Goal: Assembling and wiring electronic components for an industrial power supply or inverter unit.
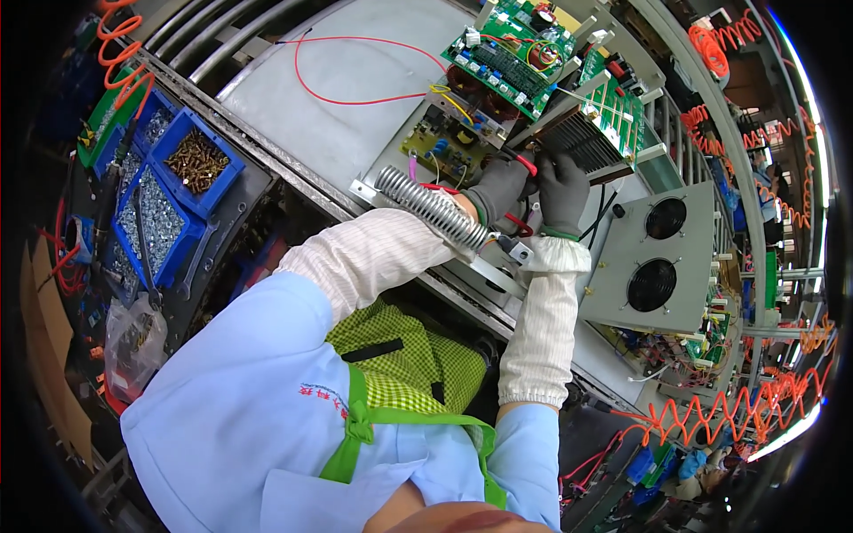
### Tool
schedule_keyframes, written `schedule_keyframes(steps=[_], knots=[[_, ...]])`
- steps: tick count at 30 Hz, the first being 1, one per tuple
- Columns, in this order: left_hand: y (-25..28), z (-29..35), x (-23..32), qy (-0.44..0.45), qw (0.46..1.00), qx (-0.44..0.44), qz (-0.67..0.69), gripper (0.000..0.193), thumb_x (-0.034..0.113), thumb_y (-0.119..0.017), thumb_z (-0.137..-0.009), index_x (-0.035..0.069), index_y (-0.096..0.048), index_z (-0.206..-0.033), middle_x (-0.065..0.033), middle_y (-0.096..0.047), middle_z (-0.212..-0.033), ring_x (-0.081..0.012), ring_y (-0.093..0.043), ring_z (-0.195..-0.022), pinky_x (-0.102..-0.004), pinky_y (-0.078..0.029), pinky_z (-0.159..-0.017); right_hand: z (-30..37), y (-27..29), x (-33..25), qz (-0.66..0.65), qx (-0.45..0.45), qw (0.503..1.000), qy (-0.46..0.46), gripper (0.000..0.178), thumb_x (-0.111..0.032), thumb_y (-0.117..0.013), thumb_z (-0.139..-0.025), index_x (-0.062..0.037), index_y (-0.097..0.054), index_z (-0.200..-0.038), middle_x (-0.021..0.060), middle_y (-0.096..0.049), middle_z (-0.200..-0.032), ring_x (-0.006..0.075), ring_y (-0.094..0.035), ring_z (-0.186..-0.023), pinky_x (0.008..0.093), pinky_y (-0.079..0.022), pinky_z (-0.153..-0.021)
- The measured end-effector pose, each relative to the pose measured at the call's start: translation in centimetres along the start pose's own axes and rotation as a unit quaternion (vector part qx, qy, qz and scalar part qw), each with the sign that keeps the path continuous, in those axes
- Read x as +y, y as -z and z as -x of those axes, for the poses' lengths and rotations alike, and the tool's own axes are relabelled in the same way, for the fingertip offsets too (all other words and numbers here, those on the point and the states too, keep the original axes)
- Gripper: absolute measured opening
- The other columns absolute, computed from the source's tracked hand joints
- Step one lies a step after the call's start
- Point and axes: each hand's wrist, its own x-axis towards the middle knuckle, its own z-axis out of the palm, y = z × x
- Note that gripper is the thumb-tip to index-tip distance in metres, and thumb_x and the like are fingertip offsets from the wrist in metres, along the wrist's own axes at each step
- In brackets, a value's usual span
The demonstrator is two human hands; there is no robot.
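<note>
Both hands wear grey gloves and reach into an open electrical unit on the metal bench. My left hand [499,188] is closed around a cable with a red end [526,163], between a yellowish circuit board [444,147] and the black finned heat sink [582,142]. Close beside it, my right hand [564,191] has its fingers curled in at the heat sink's near edge; what they pinch is hidden. A thick red wire [517,222] runs below both hands. In front of my left wrist lies a large silver coil [431,206].
Green circuit boards [511,62] stand at the unit's far side, with a loose red wire [298,75] to the left. At right sits a grey panel with two black fans [653,258]. Blue bins [191,164] of screws and nuts stand left, near wrenches [200,258]. Orange coiled hoses [711,409] hang around.
</note>
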Motion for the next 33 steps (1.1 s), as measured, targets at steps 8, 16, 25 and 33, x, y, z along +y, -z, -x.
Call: schedule_keyframes(steps=[8, 16, 25, 33], knots=[[1.9, -0.2, 5.0, 0.005, 0.906, -0.131, -0.403, 0.032, 0.009, -0.066, -0.073, 0.008, -0.054, -0.102, -0.0134, -0.063, -0.082, -0.0297, -0.064, -0.078, -0.0371, -0.051, -0.064, 0.8, 1.9, -0.7, 0.033, -0.029, 0.999, -0.012, 0.014, -0.013, -0.061, -0.079, -0.0057, -0.067, -0.09, 0.0162, -0.063, -0.083, 0.0347, -0.059, -0.077, 0.0401, -0.047, -0.066], [3.2, -0.3, 6.4, -0.035, 0.941, -0.182, -0.283, 0.05, 0.025, -0.076, -0.062, 0.004, -0.051, -0.1, -0.0192, -0.061, -0.081, -0.0399, -0.06, -0.077, -0.046, -0.049, -0.067, 4.4, 3.3, -2.9, -0.014, -0.144, 0.989, -0.026, 0.016, -0.009, -0.061, -0.077, -0.0069, -0.065, -0.092, 0.0122, -0.06, -0.092, 0.0316, -0.06, -0.081, 0.0397, -0.047, -0.068], [0.4, -0.2, 2.1, 0.049, 0.989, 0.035, 0.135, 0.021, 0.022, -0.063, -0.081, 0.006, -0.055, -0.093, -0.017, -0.062, -0.074, -0.0345, -0.063, -0.07, -0.0418, -0.049, -0.062, 2.8, 2.6, -2.3, 0.054, -0.046, 0.997, 0.008, 0.011, -0.011, -0.056, -0.085, -0.0062, -0.06, -0.094, 0.0152, -0.061, -0.092, 0.0354, -0.06, -0.082, 0.0403, -0.048, -0.07], [0.2, -0.8, 4.1, 0.282, 0.944, 0.096, 0.142, 0.044, 0.046, -0.056, -0.084, 0.004, -0.06, -0.069, -0.0071, -0.055, -0.06, -0.0183, -0.054, -0.056, -0.0335, -0.039, -0.054, 0.0, 0.5, 0.5, 0.104, -0.005, 0.994, 0.024, 0.01, -0.013, -0.061, -0.079, -0.0059, -0.059, -0.085, 0.0191, -0.059, -0.074, 0.0385, -0.057, -0.071, 0.046, -0.044, -0.059]])
